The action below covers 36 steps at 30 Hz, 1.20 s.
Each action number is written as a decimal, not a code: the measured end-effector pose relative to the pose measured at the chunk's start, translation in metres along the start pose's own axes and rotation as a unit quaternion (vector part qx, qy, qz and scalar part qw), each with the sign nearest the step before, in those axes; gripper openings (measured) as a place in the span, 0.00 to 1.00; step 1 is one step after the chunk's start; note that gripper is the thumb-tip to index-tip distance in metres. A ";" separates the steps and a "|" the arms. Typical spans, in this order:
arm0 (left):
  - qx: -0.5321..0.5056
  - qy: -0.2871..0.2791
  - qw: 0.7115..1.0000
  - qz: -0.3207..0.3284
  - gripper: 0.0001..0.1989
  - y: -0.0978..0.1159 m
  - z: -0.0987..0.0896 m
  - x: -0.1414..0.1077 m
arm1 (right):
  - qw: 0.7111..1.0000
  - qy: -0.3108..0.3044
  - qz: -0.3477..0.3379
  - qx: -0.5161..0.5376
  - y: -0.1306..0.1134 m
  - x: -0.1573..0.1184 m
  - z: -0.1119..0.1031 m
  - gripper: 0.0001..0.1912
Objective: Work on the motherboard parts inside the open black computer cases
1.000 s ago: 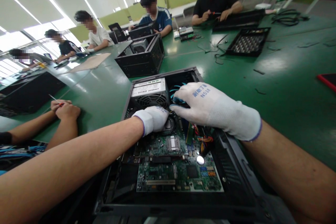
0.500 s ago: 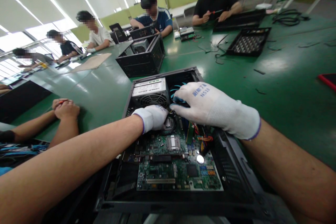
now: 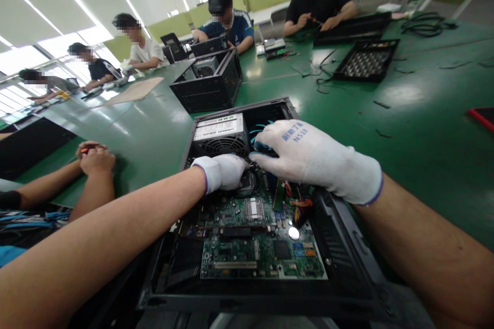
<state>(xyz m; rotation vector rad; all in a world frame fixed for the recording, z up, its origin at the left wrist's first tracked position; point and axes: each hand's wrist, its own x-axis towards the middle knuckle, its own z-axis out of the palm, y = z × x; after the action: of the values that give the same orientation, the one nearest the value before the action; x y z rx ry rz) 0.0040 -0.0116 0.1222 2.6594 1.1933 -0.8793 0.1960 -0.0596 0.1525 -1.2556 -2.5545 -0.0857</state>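
Note:
A black computer case (image 3: pixel 355 247) lies open before me, with a green motherboard (image 3: pixel 239 259) and a silver power supply (image 3: pixel 219 131) inside. My left hand (image 3: pixel 227 170), in a white glove, reaches over the upper part of the board beside the round CPU cooler (image 3: pixel 248 183); its fingers are bent and the tips are hidden. My right hand (image 3: pixel 285 149), also gloved, is curled above the board near the blue fan (image 3: pixel 259 129). Its thumb comes close to my left fingertips; whatever lies between them is too small to make out. Coloured cables (image 3: pixel 301 205) run below my right hand.
Another open case (image 3: pixel 208 85) stands beyond mine on the green table (image 3: pixel 424 164). A black tray of small parts (image 3: pixel 366 61) lies farther right. At the left, a person's clasped hands (image 3: pixel 96 158) rest nearby. Several people sit across the table.
My left wrist and forearm have shifted slightly left. My right hand has hardly moved. The neighbour's clasped hands have shifted a little, showing more of something red between them.

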 end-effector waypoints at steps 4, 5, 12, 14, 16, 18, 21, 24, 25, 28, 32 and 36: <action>0.013 -0.005 1.000 0.010 0.15 -0.003 -0.002 -0.001 | 1.000 -0.003 0.003 0.000 0.000 0.000 -0.001 0.21; 0.011 -0.006 1.000 0.016 0.15 -0.003 -0.003 -0.001 | 1.000 -0.004 0.002 0.001 -0.001 0.000 -0.001 0.21; 0.017 0.005 1.000 -0.020 0.18 0.000 0.001 0.002 | 1.000 -0.011 0.003 -0.003 -0.001 0.000 -0.002 0.22; 0.014 0.018 0.999 -0.026 0.22 0.000 0.002 0.003 | 1.000 -0.011 0.003 -0.003 -0.001 0.000 -0.002 0.22; 0.013 0.022 0.999 -0.028 0.24 0.001 0.003 0.004 | 1.000 -0.013 0.003 0.000 -0.001 0.000 -0.003 0.21; 0.010 0.022 0.999 -0.032 0.25 0.003 0.004 0.004 | 1.000 -0.017 0.003 0.001 -0.001 0.000 -0.003 0.21; 0.010 0.022 0.999 -0.024 0.26 0.004 0.003 0.005 | 1.000 -0.017 0.005 0.001 -0.002 0.000 -0.004 0.22; 0.019 0.020 1.000 -0.011 0.24 0.005 0.003 0.005 | 1.000 -0.017 0.006 0.000 -0.002 0.000 -0.004 0.22; 0.022 0.019 1.000 -0.009 0.24 0.005 0.003 0.005 | 1.000 -0.019 0.006 0.000 -0.002 0.000 -0.005 0.22; 0.024 0.022 0.999 -0.010 0.23 0.005 0.004 0.004 | 1.000 -0.020 0.006 -0.002 -0.003 0.000 -0.005 0.21; 0.021 0.024 0.999 -0.009 0.22 0.005 0.004 0.004 | 1.000 -0.020 0.006 0.003 -0.002 0.000 -0.005 0.21; 0.015 0.029 0.999 -0.012 0.20 0.005 0.005 0.004 | 1.000 -0.017 0.005 0.000 -0.002 0.000 -0.004 0.21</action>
<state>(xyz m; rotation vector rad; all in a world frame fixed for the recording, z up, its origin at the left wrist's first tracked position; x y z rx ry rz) 0.0070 -0.0142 0.1154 2.7164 1.2369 -0.8362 0.1952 -0.0611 0.1565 -1.2813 -2.5767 -0.0609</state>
